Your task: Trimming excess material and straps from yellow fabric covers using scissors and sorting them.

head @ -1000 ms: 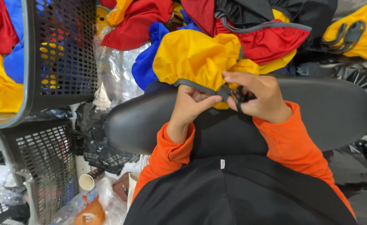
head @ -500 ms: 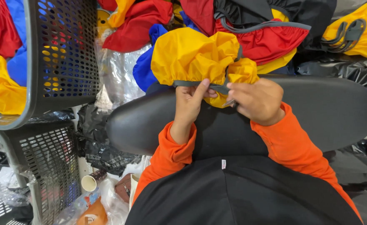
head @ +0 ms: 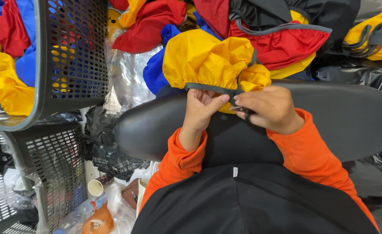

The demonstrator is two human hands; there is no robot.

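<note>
Black padded bench [head: 351, 117] spans the frame, with a pile of red, blue, black and yellow fabric behind it. Grey perforated baskets [head: 69, 52] at left hold more fabric. Yellow cover [head: 204, 58] with grey elastic hem lies bunched at the bench's far edge, just ahead of both hands. Both forearms, in orange sleeves, reach forward over the bench, wrists close together. Left hand [head: 199, 108]: fingers curled, thumb extended, clamped on the hem. Right hand [head: 269, 108]: palm down, fingers pinched together on a dark cord [head: 248, 113] at the hem's gathered end.
</note>
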